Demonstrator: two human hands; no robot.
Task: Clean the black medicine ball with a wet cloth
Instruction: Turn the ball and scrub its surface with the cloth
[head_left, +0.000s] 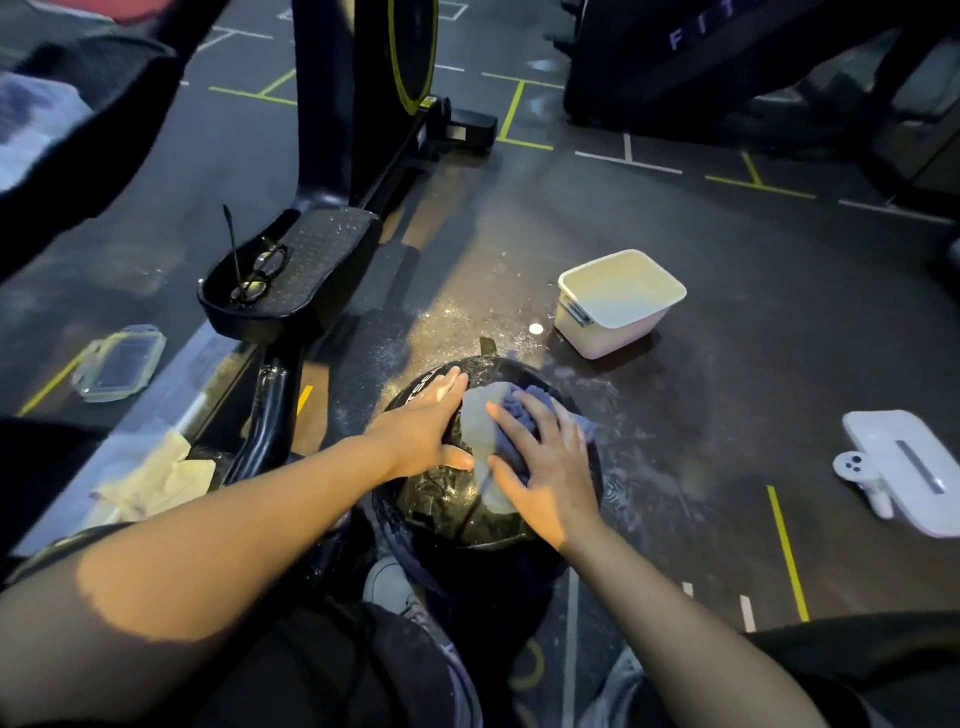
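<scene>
So the black medicine ball (467, 499) is sitting on the gym floor right between the person's knees, about 6 o'clock from the white tub (618, 301). The right hand (545, 467) is flat on top of the grey-blue cloth (498, 421), fingers spread and pressing it into the crown of the ball. The left hand (426, 426) is laid open against the ball's 10 o'clock side, fingers straight, looks like it's just bracing it.

The cloth sits just inboard of the left hand and directly under the right one, so I'd guess any next wipe is the right hand's job, probably dragging toward 6 o'clock where the ball looks speckled and wet.

Writing: white letters on the ball by the left fingertips, something like "TSE", mostly covered. The machine at the top right (727, 41) shows "FIT", rest cut off.
</scene>
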